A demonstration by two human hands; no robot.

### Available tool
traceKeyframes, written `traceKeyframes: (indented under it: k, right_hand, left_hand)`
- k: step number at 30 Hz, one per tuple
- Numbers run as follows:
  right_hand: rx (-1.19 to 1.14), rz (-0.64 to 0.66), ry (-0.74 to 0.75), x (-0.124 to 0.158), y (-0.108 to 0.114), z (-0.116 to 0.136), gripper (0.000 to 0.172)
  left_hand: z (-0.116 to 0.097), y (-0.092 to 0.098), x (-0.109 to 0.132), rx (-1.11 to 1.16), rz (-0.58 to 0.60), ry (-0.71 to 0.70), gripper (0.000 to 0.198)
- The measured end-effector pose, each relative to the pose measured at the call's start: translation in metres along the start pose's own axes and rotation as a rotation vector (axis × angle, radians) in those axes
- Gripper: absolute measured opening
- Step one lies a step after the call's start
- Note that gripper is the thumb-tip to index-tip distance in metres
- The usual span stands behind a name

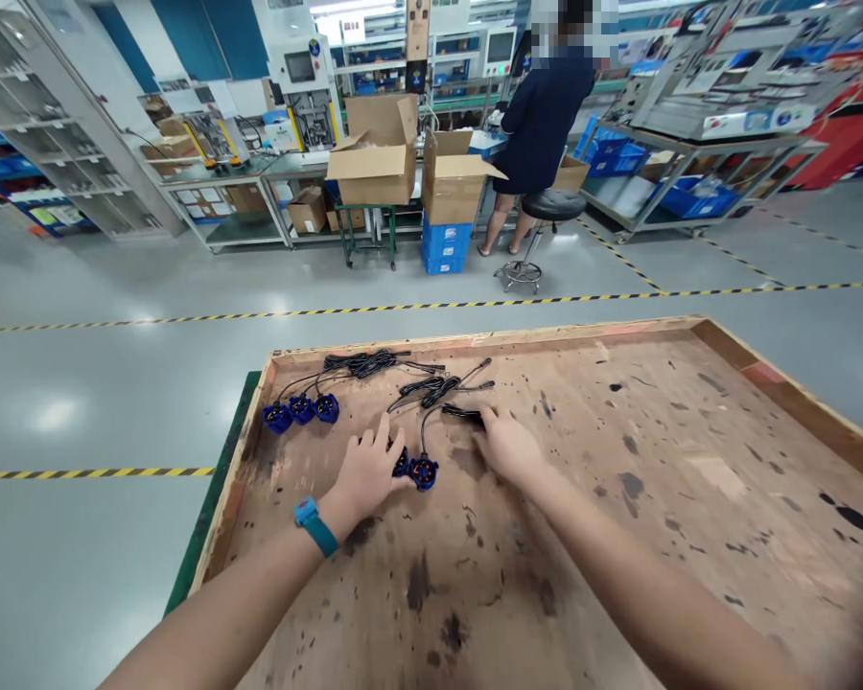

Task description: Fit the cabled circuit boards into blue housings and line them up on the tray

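Note:
My left hand [365, 474] is at the near end of a cabled part, thumb and forefinger around a dark blue round part [401, 464] that they partly cover. Right beside it lies another blue round part [424, 472] with small coloured spots on its face. My right hand [509, 446] has its fingers closed on the end of a black cable bundle [461, 412]; the fingertips are partly hidden. Just beyond lies a second coiled black cable [438, 388] with plug ends. Farther left, several blue round parts [301, 410] sit in a row, their bundled cables [363, 362] stretching toward the far rim.
The wooden tray-like tabletop [618, 556] has a raised rim [489, 339] and dark stains. Across the taped floor stand open cardboard boxes [454, 187], blue crates [446, 247], a stool [552, 205] and a person [550, 115] facing a workbench. A machine cart [719, 144] is at right.

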State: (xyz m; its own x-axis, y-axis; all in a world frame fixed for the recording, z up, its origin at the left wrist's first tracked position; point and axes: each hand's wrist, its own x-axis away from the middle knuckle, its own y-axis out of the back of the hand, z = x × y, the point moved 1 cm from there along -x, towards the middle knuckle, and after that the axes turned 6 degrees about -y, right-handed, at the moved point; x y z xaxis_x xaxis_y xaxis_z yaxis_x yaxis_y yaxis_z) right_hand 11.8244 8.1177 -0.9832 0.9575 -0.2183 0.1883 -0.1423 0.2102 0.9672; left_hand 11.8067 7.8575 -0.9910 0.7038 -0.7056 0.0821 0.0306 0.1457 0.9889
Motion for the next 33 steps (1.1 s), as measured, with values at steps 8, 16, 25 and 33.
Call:
traceKeyframes:
  k: [8, 16, 25, 33]
  right_hand:
    - [0.067, -0.174, 0.077, -0.078, 0.048, 0.003, 0.036]
    - [-0.264, -0.195, 0.335, 0.003, -0.010, 0.039, 0.081]
    - [-0.292, -0.100, 0.346, -0.048, -0.035, 0.090, 0.046]
    - [-0.362, -0.149, 0.395, -0.047, -0.026, 0.095, 0.068]
  left_hand:
    - [0.022, -0.003, -0.044, -0.015, -0.039, 0.251, 0.078]
    - [0.067, 0.010, -0.037, 0.107, -0.078, 0.021, 0.078]
    - [0.105, 0.002, -0.028, -0.016, -0.167, -0.023, 0.054]
    - [0.114, 0.001, -0.031, -0.035, -0.125, 0.082, 0.055]
